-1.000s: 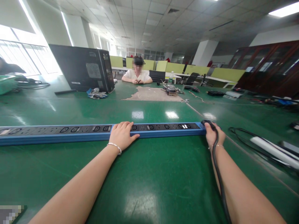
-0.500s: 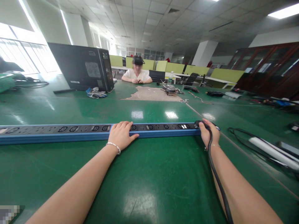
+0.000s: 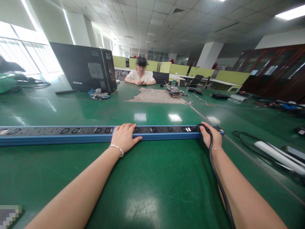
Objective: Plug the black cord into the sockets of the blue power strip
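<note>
A long blue power strip [image 3: 166,136] with a black socket face lies across the green table, running out of view on the left. My left hand [image 3: 123,136] grips it near the middle, fingers over the sockets and thumb along the front side. At the right end, my right hand [image 3: 213,136] is closed around a black plug [image 3: 199,126] held at the socket face. Whether the plug sits in a socket is hidden by my fingers. From the plug, a black power cord [image 3: 215,171] hangs down along my right forearm.
A black computer case [image 3: 83,70] stands at the back left, with gloves [image 3: 98,94] beside it. Across the table sits a person [image 3: 140,76]. A bottle [image 3: 174,79] and small parts stand near them. Cables and a white bar [image 3: 274,154] lie at the right.
My right hand has shifted slightly left with the plug, uncovering more of the strip's right end. My left hand stays where it was on the strip.
</note>
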Demonstrator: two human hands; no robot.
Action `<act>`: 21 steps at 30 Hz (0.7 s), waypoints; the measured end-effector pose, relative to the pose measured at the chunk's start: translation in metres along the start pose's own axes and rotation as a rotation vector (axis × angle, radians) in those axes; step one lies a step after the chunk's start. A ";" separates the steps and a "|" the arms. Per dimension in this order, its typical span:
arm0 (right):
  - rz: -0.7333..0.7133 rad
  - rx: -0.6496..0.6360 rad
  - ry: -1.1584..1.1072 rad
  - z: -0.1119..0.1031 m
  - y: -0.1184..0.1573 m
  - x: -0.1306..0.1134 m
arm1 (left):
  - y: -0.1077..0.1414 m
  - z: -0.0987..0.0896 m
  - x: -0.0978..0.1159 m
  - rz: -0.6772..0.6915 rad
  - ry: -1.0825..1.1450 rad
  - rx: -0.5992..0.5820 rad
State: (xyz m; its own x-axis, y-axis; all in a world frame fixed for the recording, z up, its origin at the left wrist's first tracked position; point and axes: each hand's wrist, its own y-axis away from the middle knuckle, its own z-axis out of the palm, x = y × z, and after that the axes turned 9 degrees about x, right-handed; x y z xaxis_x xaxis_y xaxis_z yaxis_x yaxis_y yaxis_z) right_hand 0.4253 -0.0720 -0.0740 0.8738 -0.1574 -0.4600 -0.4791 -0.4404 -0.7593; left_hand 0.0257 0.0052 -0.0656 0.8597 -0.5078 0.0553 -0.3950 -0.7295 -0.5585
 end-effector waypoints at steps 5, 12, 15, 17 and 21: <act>0.011 -0.017 0.032 0.000 0.005 -0.001 | 0.000 -0.001 0.000 0.003 -0.011 -0.003; 0.161 -0.071 0.096 -0.007 0.012 -0.009 | 0.001 0.000 -0.001 0.010 -0.023 0.002; 0.187 -0.062 0.049 -0.006 0.013 -0.010 | 0.001 0.001 -0.001 0.020 -0.023 0.014; 0.195 -0.041 0.008 -0.004 0.013 -0.010 | 0.001 0.001 -0.002 0.022 -0.025 0.018; 0.206 -0.017 -0.048 0.001 0.015 -0.006 | 0.001 0.001 -0.001 0.019 -0.027 0.013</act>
State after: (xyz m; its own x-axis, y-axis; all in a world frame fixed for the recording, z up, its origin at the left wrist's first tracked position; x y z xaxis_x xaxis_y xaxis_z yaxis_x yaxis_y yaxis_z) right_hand 0.4131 -0.0763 -0.0831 0.7526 -0.2035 -0.6262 -0.6452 -0.4178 -0.6396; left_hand 0.0249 0.0059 -0.0671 0.8607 -0.5086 0.0221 -0.4071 -0.7136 -0.5701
